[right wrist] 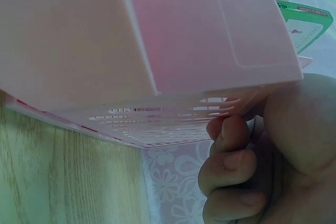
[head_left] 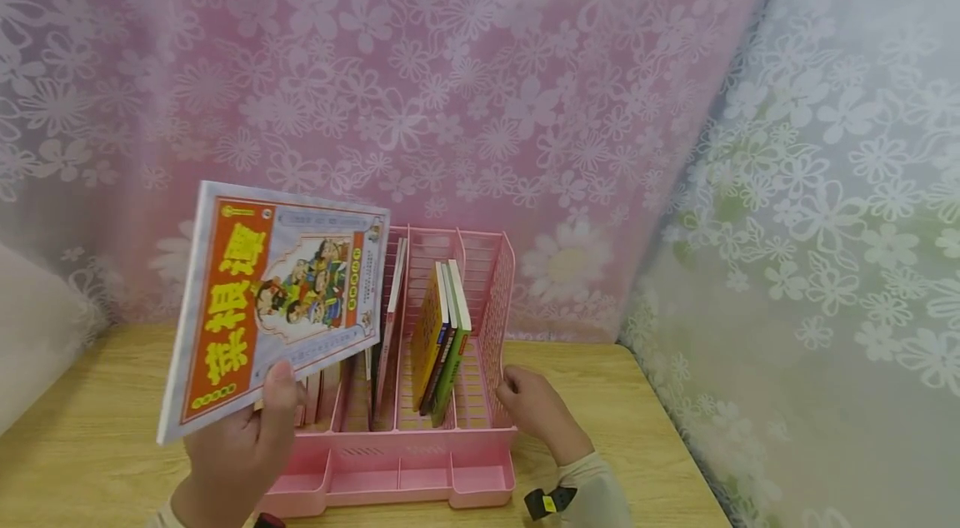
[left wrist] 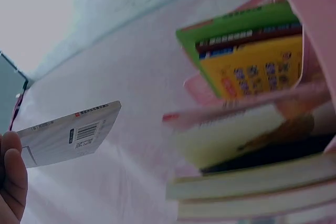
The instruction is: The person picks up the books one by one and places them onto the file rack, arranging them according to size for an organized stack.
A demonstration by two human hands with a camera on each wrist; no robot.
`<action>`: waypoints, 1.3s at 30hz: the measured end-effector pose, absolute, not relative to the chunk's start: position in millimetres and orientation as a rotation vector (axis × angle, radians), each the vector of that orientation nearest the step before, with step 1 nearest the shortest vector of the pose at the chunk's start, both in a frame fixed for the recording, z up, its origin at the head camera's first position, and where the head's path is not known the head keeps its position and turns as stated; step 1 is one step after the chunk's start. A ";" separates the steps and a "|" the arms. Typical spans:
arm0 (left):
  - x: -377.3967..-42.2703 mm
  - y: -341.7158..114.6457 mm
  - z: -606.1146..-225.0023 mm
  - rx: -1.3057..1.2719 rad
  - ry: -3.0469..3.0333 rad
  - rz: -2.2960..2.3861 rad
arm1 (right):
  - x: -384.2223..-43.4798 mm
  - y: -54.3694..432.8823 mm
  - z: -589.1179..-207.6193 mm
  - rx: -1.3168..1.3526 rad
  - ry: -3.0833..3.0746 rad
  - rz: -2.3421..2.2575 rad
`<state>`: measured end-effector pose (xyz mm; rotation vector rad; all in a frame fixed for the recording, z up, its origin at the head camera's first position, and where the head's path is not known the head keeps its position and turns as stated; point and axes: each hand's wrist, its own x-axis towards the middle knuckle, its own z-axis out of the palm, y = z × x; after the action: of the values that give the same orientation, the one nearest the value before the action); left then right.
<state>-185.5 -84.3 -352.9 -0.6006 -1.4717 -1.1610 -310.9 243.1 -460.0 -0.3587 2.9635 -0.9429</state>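
Observation:
My left hand [head_left: 247, 445] pinches a paperback book [head_left: 303, 286] by its lower edge, thumb on the front cover. The cover is grey-lilac with an orange title band and a picture of children, and it is raised over the left part of a pink book rack [head_left: 390, 446]. Its back cover [left wrist: 79, 135], with a barcode, shows in the left wrist view. At the rack's right side wall, my right hand [head_left: 542, 411] grips the edge with curled fingers. In the right wrist view the fingers [right wrist: 231, 166] bend in against the slotted wall.
Yellow and green books [head_left: 450, 345] lean in a middle slot of the rack. Thinner books [head_left: 388, 336] stand in the slot left of them, and more sit partly hidden behind the left hand. The wooden table [head_left: 622, 445] backs onto a flowered pink curtain [head_left: 480, 95].

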 end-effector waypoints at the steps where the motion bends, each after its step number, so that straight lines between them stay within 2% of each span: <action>1: -185.5 -79.6 -356.2 -0.618 -1.496 -1.150 | -311.1 243.1 -460.3 -0.356 2.965 -0.941; 12: -204.9 -52.0 -391.6 -0.647 -1.834 -0.933 | -308.2 239.6 -456.6 -0.385 2.975 -0.932; 19: -222.5 -42.3 -406.8 -0.491 -2.049 -0.764 | -307.9 239.2 -457.2 -0.383 2.991 -0.916; 27: -231.7 -35.2 -413.6 -0.354 -2.192 -0.704 | -308.7 239.6 -457.8 -0.382 3.006 -0.888; 39: -253.5 -21.2 -419.3 -0.388 -2.375 -0.646 | -309.0 241.1 -458.3 -0.386 3.023 -0.886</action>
<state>-253.5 -21.2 -419.3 -0.3880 -2.3747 -0.6456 -309.0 241.1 -458.3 -0.3861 3.0226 -0.8858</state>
